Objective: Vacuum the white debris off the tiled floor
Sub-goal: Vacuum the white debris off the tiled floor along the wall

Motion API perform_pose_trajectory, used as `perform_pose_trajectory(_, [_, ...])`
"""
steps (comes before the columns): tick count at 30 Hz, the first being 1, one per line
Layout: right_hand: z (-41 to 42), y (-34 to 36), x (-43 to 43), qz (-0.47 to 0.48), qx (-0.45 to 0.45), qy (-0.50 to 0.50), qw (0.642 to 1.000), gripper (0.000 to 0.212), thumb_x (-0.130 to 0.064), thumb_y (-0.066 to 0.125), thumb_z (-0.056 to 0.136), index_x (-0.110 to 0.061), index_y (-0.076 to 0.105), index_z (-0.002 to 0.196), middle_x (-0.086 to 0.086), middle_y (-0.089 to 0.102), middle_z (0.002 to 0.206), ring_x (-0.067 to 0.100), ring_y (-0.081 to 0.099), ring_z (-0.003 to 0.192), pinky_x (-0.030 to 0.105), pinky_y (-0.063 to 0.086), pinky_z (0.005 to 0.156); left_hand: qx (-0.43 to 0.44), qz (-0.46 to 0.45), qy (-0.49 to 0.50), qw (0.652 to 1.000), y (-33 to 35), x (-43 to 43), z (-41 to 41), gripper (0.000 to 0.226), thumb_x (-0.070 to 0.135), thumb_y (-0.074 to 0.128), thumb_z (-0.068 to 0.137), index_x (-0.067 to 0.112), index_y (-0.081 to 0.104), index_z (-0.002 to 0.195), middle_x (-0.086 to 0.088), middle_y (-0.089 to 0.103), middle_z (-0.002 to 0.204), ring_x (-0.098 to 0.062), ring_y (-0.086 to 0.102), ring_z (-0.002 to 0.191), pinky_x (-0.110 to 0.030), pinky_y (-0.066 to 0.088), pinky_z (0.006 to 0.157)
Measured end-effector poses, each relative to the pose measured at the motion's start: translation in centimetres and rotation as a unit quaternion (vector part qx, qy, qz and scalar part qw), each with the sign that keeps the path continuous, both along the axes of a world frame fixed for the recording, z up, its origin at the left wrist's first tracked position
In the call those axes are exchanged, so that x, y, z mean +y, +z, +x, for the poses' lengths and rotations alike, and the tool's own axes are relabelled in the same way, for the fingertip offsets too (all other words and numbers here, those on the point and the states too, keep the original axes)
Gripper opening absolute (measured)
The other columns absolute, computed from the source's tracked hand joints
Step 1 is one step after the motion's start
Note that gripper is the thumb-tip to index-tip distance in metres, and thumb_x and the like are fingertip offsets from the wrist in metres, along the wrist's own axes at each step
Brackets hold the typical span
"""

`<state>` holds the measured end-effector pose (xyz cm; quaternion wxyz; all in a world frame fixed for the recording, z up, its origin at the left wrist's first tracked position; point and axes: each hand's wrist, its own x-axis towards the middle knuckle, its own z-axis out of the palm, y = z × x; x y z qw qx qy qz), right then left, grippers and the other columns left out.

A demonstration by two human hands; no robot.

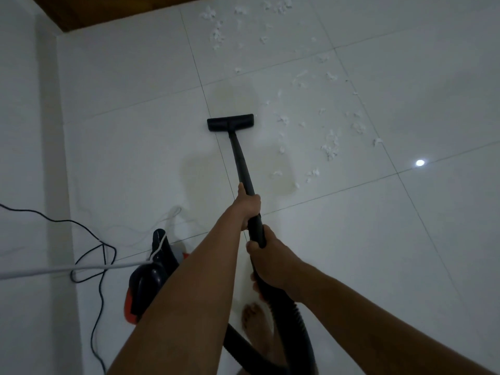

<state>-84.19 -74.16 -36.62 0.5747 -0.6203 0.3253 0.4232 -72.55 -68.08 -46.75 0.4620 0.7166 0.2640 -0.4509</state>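
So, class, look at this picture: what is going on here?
A person is vacuuming a tiled floor. The left hand grips the black tube, and the right hand grips it lower, by the hose. The nozzle rests on the tiles just left of the white scraps, which lie scattered ahead and to the right.

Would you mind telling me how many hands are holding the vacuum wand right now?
2. The left hand grips the black wand nearer the floor head; the right hand grips it closer to the person, just above the ribbed hose. Neither is hidden.
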Motion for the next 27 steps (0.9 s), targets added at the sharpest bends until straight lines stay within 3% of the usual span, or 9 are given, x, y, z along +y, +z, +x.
perform_pose_trajectory(6, [-1.9, -0.3, 0.5, -0.003, 0.003, -0.007, 1.0, 0.045, -0.03, 0.042, 0.107, -0.036, 0.031, 0.149, 0.013, 0.061, 0.08, 0.02, 0.059, 0.054, 0.028, 0.052, 0.047, 0.004, 0.0, -0.01, 1.0, 0.6, 0.3, -1.8, 0.073, 0.02, 0.038, 0.104, 0.04, -0.01, 0.155, -0.015, 0.046, 0.139, -0.024, 0.051, 0.091, -0.039, 0.049, 0.073])
perform_pose_trajectory(12, [-2.3, -1.7, 0.5, -0.005, -0.009, 0.0, 1.0, 0.051, -0.028, 0.043, 0.105, -0.037, 0.025, 0.152, 0.014, 0.062, 0.08, 0.022, 0.062, 0.058, 0.03, 0.055, 0.051, 0.001, 0.0, -0.008, 1.0, -0.3, 0.2, -2.1, 0.073, 0.021, 0.037, 0.104, 0.041, -0.011, 0.154, -0.012, 0.041, 0.144, -0.03, 0.052, 0.108, -0.041, 0.049, 0.081])
perform_pose_trajectory(20, [-1.5, -4.2, 0.5, -0.031, -0.041, 0.029, 0.998, 0.054, -0.031, 0.041, 0.108, -0.039, 0.018, 0.156, 0.013, 0.063, 0.086, 0.019, 0.063, 0.059, 0.027, 0.057, 0.049, -0.023, 0.004, -0.018, 1.0, -3.0, 0.0, -1.0, 0.071, 0.025, 0.037, 0.105, 0.04, -0.012, 0.154, -0.009, 0.037, 0.149, -0.029, 0.052, 0.112, -0.04, 0.046, 0.089])
perform_pose_trajectory(27, [2.0, -4.1, -0.9, 0.002, -0.039, 0.028, 0.999, 0.057, -0.034, 0.038, 0.11, -0.047, 0.009, 0.157, 0.013, 0.061, 0.083, 0.017, 0.061, 0.058, 0.029, 0.058, 0.053, -0.034, 0.0, -0.023, 0.999, -3.9, -0.9, 2.9, 0.071, 0.025, 0.037, 0.106, 0.04, -0.012, 0.155, -0.007, 0.043, 0.138, -0.017, 0.05, 0.084, -0.036, 0.043, 0.082])
